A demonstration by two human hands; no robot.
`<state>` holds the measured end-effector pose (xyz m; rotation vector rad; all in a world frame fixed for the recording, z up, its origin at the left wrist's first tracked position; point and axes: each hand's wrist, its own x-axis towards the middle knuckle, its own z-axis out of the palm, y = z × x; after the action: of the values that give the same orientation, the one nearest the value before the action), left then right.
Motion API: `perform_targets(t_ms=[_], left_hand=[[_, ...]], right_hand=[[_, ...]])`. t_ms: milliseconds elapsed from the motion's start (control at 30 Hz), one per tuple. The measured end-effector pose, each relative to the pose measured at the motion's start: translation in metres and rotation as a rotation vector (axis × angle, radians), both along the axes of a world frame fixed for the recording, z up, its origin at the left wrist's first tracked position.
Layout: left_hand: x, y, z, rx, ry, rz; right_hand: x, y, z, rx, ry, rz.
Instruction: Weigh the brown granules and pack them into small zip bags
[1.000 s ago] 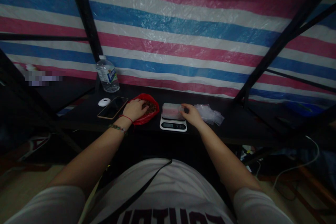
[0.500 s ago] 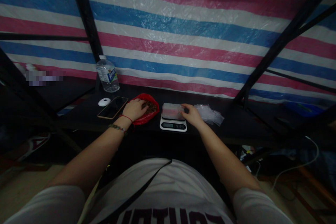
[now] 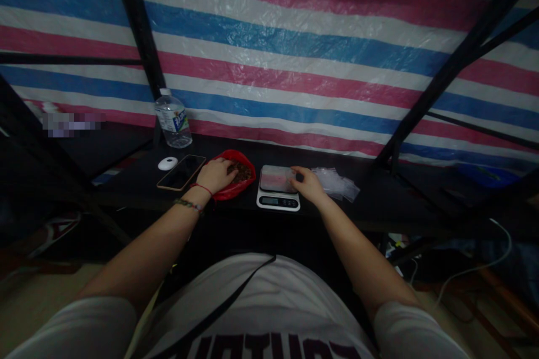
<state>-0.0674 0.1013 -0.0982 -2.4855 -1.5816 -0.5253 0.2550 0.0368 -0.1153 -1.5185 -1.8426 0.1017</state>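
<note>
1. Fingers of your left hand (image 3: pixel 216 175) lie spread a little over the left side of the red bag (image 3: pixel 236 189), tips at the brown pieces (image 3: pixel 241 173) inside; whether they grip anything, you cannot tell.
2. Your right hand (image 3: pixel 310 184) is at the right edge of the scale (image 3: pixel 278 202), thumb and forefinger curved with a gap between; too dim to tell whether they have hold of something thin and clear.
3. Both bag and scale sit near the front edge of a black tabletop (image 3: pixel 278 152), bag left of scale, just apart; behind rises a striped sheet (image 3: pixel 273 39) in pink, white and blue, glossy and creased, crossed by dark frame posts (image 3: pixel 137 28); the room is dim, with a pale cable (image 3: pixel 507 244) low on the right.
4. Count them: one red bag; one scale; one phone (image 3: pixel 182 172); one white round object (image 3: pixel 168 164); one clear bottle (image 3: pixel 173 123), upright; two bracelets on your left wrist; several clear bags (image 3: pixel 334 182) beside your right hand, overlapping too much for you to number.
</note>
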Motion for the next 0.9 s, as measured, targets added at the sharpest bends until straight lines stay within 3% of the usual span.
perform_targets(t_ms=[900], left_hand=[[0.0001,-0.0028,0.0041,-0.053,-0.041,0.026]], right_hand=[[0.0022,0.0008,-0.0019,0.001,0.002,-0.002]])
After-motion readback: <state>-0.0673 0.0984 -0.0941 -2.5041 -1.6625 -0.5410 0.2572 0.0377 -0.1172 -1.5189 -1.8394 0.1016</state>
